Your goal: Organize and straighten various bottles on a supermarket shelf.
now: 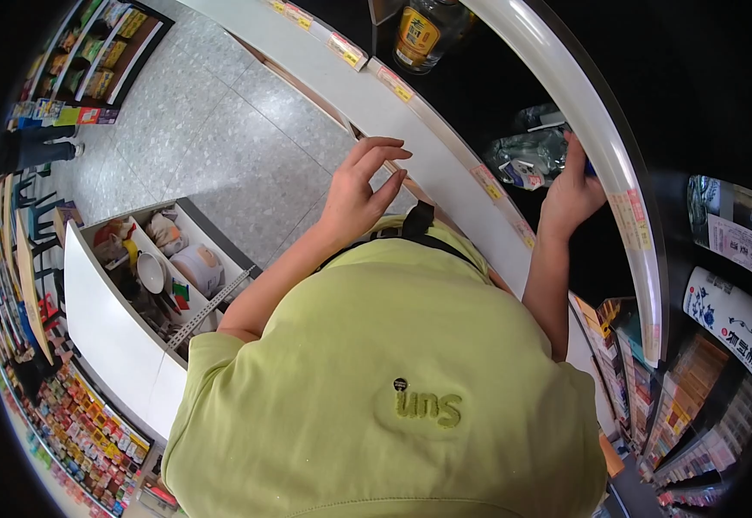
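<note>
My left hand [368, 188] is empty, its fingers apart and slightly curled, beside the edge of a white shelf [427, 129]. At the right, my right hand [570, 194] reaches in under the curved pale front edge of an upper shelf [609, 116] and grips a clear bottle [531, 155] near its neck. That bottle bears a small label and appears tilted; the shelf edge hides some of my fingers. Another clear bottle [537, 116] is just behind it. A bottle with a yellow label [418, 32] stands farther along the dark shelf space.
Price tags [489, 181] line the shelf edges. More bottles [728, 320] are at the right. At the left, a white-fronted drawer or bin [110, 324] holds a white bowl and other items. A person's legs [42, 149] show far left on the grey tiled floor [253, 142].
</note>
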Available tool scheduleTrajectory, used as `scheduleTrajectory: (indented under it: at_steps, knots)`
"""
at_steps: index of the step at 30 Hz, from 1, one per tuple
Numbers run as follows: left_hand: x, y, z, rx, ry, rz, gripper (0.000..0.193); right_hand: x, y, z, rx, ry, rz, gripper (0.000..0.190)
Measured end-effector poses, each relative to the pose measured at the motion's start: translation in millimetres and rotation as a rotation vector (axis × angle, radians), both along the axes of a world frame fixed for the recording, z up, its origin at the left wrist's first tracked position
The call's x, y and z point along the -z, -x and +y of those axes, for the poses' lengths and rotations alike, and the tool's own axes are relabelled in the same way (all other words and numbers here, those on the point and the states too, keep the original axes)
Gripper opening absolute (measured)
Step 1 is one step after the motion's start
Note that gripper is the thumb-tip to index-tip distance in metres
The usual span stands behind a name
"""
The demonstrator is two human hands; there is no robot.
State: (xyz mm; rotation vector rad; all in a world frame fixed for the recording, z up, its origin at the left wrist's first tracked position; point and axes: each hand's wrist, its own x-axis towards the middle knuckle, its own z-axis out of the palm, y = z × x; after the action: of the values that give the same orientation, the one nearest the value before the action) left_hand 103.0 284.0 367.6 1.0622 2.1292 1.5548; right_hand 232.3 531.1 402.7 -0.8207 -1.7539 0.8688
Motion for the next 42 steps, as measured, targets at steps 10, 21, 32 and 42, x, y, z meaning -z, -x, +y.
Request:
scheduleTrajectory:
  at_steps: [10,21,32,42]
  knots:
    - [0.8,-0.8,2.1,0.029,0.010,-0.009,0.025,-6.3,-2.0,-9.6,-0.066,-0.017,0.043,0.033]
    - [1.5,-0.4,-0.8,0.046,0.000,0.018,0.025,-5.5,-22.7,-20.2,-0.079,-0.055,-0.094,0.051]
    - [-3.6,-3.3,8.6,0.122,-0.024,0.103,0.025,10.0,-45.7,-34.1,0.075,-0.328,-0.160,0.071]
    - [-31.4,-8.8,24.3,0.149,-0.049,0.169,0.027,-33.2,-77.3,-64.6,-0.127,-0.765,-0.179,0.041]
